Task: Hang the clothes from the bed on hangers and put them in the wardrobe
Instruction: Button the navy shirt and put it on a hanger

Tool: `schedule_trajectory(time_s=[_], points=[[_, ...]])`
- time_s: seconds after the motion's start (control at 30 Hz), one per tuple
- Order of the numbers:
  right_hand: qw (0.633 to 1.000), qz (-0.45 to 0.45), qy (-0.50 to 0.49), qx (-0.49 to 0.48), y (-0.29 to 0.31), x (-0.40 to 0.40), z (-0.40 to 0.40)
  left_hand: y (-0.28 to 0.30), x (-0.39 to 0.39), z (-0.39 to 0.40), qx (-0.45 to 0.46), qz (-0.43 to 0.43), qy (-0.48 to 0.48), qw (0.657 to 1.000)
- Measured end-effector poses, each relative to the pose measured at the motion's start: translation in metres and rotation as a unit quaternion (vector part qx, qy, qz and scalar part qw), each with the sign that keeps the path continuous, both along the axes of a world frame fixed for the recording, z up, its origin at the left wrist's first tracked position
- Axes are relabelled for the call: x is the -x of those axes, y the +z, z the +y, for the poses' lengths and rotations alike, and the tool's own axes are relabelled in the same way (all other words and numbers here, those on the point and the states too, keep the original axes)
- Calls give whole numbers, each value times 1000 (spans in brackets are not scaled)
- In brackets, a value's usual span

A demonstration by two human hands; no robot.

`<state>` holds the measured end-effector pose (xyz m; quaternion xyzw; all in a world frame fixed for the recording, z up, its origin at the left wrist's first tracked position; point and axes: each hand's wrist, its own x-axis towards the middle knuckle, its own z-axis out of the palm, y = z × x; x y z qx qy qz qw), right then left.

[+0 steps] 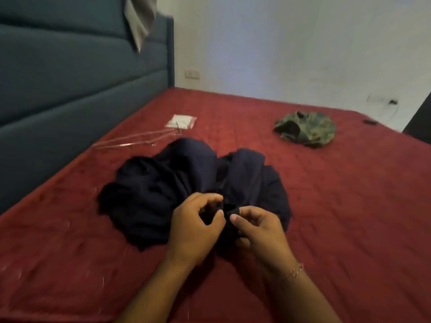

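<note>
Hands meet low in the middle of the view, over a red bedspread [338,206] that covers the bed. The left hand [194,227] has its fingers curled and its thumb pressed toward them, pinching a fold at the near edge of a dark navy garment [186,183]; so that grip is clamped on the cloth. The right hand [258,231], just beside the left and almost touching it, pinches the same bunched edge between thumb and curled fingers, a grip likewise closed on the fabric. A thin chain bracelet [292,272] sits on the right wrist. The garment lies crumpled in a heap, spreading away from both hands and a little to the left of them. Beyond the heap, further from the left hand, a clear plastic hanger [130,141] lies flat on the bedspread, and just past its hook end lies a small clear packet [181,121]. Well off beyond the right hand, toward the far side of the bed, a camouflage-patterned garment [305,128] lies in a loose bundle. A padded blue headboard [70,78] runs along the left side, and a white wall [291,43] stands behind the bed.
</note>
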<state>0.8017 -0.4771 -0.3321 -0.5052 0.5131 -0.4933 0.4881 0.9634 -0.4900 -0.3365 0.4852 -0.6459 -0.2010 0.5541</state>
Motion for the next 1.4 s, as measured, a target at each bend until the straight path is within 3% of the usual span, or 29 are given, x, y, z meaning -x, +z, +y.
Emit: schedule_trajectory(time_s=[0.1,0.4,0.83,1.07,1.4], points=[[996,-89,-19,11,-29,-15,27,-36,9,32,-68,90,-13,994],[988,-138,-47,52,-42,-13,36,-42,8,45,-92,183,-20,979],[986,-125,-41,105,-52,-11,39,-46,8,54,3,107,-16,994],[987,-101,-45,120,-54,-10,39,-48,6,49,-48,180,-25,982],[986,-77,-34,143,-54,-10,41,-52,4,46,-86,154,-43,983]])
